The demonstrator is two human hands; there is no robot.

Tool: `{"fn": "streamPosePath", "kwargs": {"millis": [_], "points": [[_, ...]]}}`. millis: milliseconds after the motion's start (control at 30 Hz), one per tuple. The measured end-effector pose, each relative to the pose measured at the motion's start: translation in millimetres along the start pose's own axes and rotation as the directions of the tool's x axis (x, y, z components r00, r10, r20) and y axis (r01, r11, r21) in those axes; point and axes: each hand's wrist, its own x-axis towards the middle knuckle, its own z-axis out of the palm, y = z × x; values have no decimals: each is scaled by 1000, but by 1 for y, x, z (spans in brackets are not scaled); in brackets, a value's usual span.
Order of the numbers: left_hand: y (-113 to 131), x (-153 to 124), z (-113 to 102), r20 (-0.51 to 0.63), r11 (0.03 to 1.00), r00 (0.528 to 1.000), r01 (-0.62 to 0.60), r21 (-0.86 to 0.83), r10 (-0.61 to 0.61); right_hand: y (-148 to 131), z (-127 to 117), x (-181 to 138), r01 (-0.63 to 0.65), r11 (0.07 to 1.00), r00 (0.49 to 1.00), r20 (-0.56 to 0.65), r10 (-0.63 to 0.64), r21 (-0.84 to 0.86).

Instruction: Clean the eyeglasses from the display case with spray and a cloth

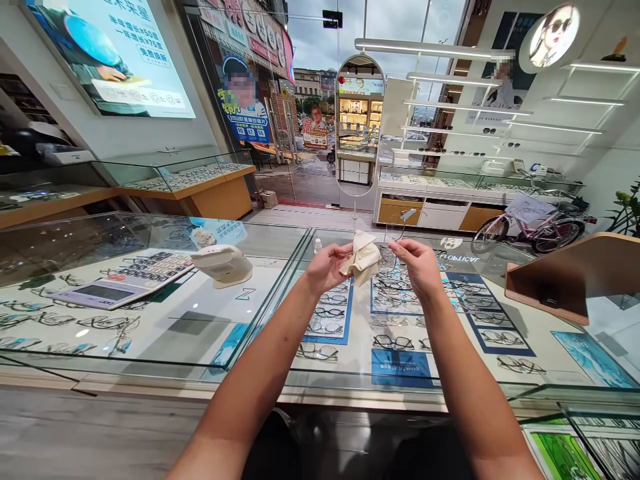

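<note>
Both my arms reach out over a glass display counter. My left hand is closed on a cream cleaning cloth, which hangs crumpled between the two hands. My right hand pinches a thin-rimmed pair of glasses, with one lens standing up above the fingers and the other against the cloth. Under the glass lie several pairs of spectacles on white and blue trays.
On the counter to the left sit a large calculator and a small white device. A tan mirror stand is at the right, a small bottle beyond my left hand. An oval mirror and a pink bicycle stand farther off.
</note>
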Motion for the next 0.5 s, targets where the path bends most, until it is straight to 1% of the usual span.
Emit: {"fn": "streamPosePath", "kwargs": {"millis": [100,200,267,400,500], "points": [[1,-2,0,82,996,996,26,89,-34,-2,-3,-1,-12,1000,997,77,12,1],[1,-6,2,108,978,992,43,206,-67,-3,-6,-2,-39,999,988,149,41,-15],[1,-9,4,132,971,988,43,237,-76,-3,-6,-2,-66,998,981,181,66,-5],[2,-13,6,161,965,984,31,260,-75,-1,0,-2,-117,992,975,198,105,50],[-1,-11,6,133,957,989,17,289,-58,1,6,-3,-143,985,977,171,125,94]]}}
